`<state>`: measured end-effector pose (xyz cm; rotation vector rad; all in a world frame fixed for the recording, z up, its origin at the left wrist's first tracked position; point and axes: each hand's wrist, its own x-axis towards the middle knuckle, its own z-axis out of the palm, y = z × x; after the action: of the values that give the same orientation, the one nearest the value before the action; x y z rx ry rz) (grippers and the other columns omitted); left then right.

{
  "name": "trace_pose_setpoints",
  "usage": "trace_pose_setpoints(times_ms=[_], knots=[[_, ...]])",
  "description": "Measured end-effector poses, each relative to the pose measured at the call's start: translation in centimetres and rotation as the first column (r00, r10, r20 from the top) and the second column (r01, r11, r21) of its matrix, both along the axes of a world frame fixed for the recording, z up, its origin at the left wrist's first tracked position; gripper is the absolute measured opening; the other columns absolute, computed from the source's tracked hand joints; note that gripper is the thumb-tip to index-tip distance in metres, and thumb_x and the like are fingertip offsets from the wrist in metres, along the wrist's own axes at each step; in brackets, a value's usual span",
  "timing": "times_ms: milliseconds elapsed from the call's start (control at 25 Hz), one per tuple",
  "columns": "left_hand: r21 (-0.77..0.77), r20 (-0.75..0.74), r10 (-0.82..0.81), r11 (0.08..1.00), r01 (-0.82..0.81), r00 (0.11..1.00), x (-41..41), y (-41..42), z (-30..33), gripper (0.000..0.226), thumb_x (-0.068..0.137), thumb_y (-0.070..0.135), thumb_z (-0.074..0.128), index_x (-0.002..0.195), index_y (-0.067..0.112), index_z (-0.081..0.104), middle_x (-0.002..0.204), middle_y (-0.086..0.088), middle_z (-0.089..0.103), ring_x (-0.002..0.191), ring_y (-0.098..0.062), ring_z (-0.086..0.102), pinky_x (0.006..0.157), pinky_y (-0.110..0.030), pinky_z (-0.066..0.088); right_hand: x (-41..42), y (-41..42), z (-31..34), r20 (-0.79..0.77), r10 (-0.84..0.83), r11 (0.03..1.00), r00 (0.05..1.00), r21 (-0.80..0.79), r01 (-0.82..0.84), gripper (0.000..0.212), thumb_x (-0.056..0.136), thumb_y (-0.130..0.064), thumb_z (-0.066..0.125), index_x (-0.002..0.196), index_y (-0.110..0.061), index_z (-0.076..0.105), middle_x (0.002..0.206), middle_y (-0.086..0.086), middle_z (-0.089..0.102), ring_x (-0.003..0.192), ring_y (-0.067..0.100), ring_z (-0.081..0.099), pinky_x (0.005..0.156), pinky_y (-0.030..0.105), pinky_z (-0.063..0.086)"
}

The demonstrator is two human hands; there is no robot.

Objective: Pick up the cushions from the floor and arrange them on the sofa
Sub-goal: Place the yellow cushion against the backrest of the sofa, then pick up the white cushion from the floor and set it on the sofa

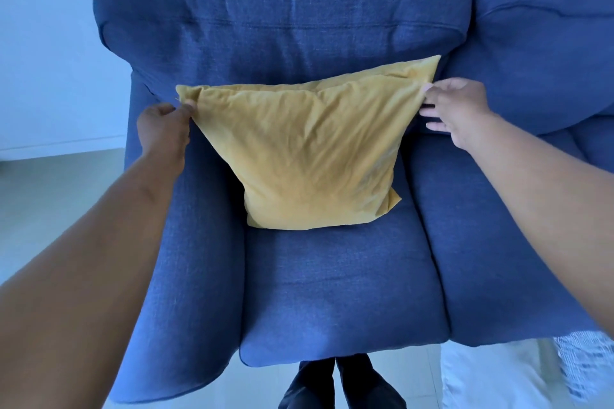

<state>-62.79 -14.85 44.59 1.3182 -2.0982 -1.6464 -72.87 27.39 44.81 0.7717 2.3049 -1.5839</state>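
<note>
cushion (309, 156), top corners pinched by left hand (162, 129) and right hand (458, 113) (lower edge on sofa (332, 292) seat).

The cushion (309, 149) stands on the sofa (332, 292) seat, leaning against the backrest (282, 10). The left hand (164, 129) is at its upper left corner, the right hand (455, 106) at its upper right corner.
</note>
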Motion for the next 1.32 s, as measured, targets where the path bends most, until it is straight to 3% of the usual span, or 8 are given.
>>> trace_pose_setpoints(times_ms=[160, 360, 560, 640, 760, 1040, 1200, 1320], knots=[[0.058, 0.062, 0.018, 0.998, -0.021, 0.998, 5.1, 4.8, 0.1, 0.023, 0.094, 0.028, 0.072, 0.074, 0.019, 0.065, 0.076, 0.001, 0.066, 0.077, -0.022, 0.064, 0.082, -0.039, 0.06, 5.7, 1.3, 1.3, -0.013, -0.006, 1.0, 1.0, 0.022, 0.006, 0.026, 0.096, -0.033, 0.067, 0.117, -0.019, 0.072, 0.115, 0.0, 0.076, 0.103, 0.018, 0.075, 0.093, 0.044, 0.062], [0.099, 0.135, -0.364, 0.93, 0.353, 0.921, 8.4, 12.8, 0.0, 0.017, 0.099, 0.022, 0.066, 0.102, 0.01, 0.078, 0.093, -0.002, 0.078, 0.106, -0.03, 0.077, 0.094, -0.046, 0.063, 13.4, 4.0, 3.6, -0.017, 0.015, 0.992, 1.0, 0.128, -0.013, 0.027, 0.086, -0.047, 0.063, 0.105, -0.031, 0.074, 0.11, -0.01, 0.076, 0.109, 0.017, 0.072, 0.093, 0.041, 0.059], [-0.013, 0.121, -0.742, 0.663, 0.749, 0.659, 8.4, 22.9, 3.0, 0.024, 0.103, 0.034, 0.062, 0.117, 0.022, 0.079, 0.1, 0.005, 0.076, 0.098, -0.018, 0.068, 0.085, -0.029, 0.053, 20.9, 8.3, 4.2, 0.006, 0.013, 0.955, 1.0, 0.295, -0.015, 0.032, 0.102, -0.041, 0.055, 0.118, -0.015, 0.065, 0.116, -0.003, 0.068, 0.112, 0.022, 0.061, 0.096, 0.036, 0.047], [-0.055, 0.103, -0.835, 0.537, 0.842, 0.54, 8.7, 26.7, 4.2, 0.028, 0.105, 0.033, 0.058, 0.126, 0.022, 0.074, 0.119, 0.006, 0.076, 0.115, -0.015, 0.067, 0.098, -0.029, 0.05, 24.0, 10.1, 3.9, 0.044, 0.019, 0.946, 0.999, 0.322, -0.032, 0.051, 0.105, -0.042, 0.052, 0.148, -0.015, 0.052, 0.14, 0.0, 0.061, 0.135, 0.023, 0.051, 0.11, 0.037, 0.04], [-0.087, 0.117, -0.926, 0.351, 0.932, 0.359, 9.8, 33.1, 5.0, 0.023, 0.107, 0.034, 0.055, 0.125, 0.03, 0.069, 0.117, 0.008, 0.067, 0.111, -0.016, 0.064, 0.1, -0.03, 0.047, 28.6, 13.5, 3.6, 0.067, -0.052, 0.935, 0.996, 0.355, 0.025, 0.063, 0.107, -0.041, 0.051, 0.16, -0.011, 0.037, 0.168, 0.007, 0.035, 0.16, 0.023, 0.022, 0.124, 0.039, 0.023], [-0.073, 0.262, -0.965, -0.04, 0.997, -0.019, 18.5, 48.3, 4.4, 0.058, 0.108, 0.041, 0.054, 0.162, 0.022, 0.045, 0.167, 0.003, 0.048, 0.156, -0.018, 0.041, 0.125, -0.034, 0.032, 42.9, 23.2, 0.7, 0.096, -0.252, 0.896, 0.963, 0.399, 0.194, 0.086, 0.092, -0.063, 0.049, 0.156, -0.006, 0.041, 0.166, 0.018, 0.034, 0.158, 0.034, 0.023, 0.124, 0.053, 0.028], [-0.072, 0.338, -0.917, -0.252, 0.965, -0.214, 26.7, 55.4, 3.3, 0.065, 0.108, 0.039, 0.053, 0.167, 0.019, 0.035, 0.174, 0.003, 0.036, 0.161, -0.019, 0.032, 0.127, -0.035, 0.027, 53.2, 28.4, -0.9, 0.234, -0.267, 0.858, 0.935, 0.5, 0.12, 0.075, 0.101, -0.05, 0.052, 0.159, -0.006, 0.034, 0.17, 0.022, 0.023, 0.16, 0.038, 0.012, 0.123, 0.056, 0.026], [-0.039, 0.33, -0.9, -0.316, 0.948, -0.286, 31.6, 58.9, 2.8, 0.072, 0.108, 0.035, 0.055, 0.17, 0.017, 0.024, 0.179, 0.001, 0.025, 0.165, -0.018, 0.024, 0.129, -0.034, 0.021, 58.8, 31.0, -1.3, 0.269, -0.298, 0.844, 0.916, 0.523, 0.121, 0.078, 0.101, -0.057, 0.045, 0.159, -0.006, 0.031, 0.17, 0.021, 0.022, 0.16, 0.037, 0.011, 0.121, 0.055, 0.029]])
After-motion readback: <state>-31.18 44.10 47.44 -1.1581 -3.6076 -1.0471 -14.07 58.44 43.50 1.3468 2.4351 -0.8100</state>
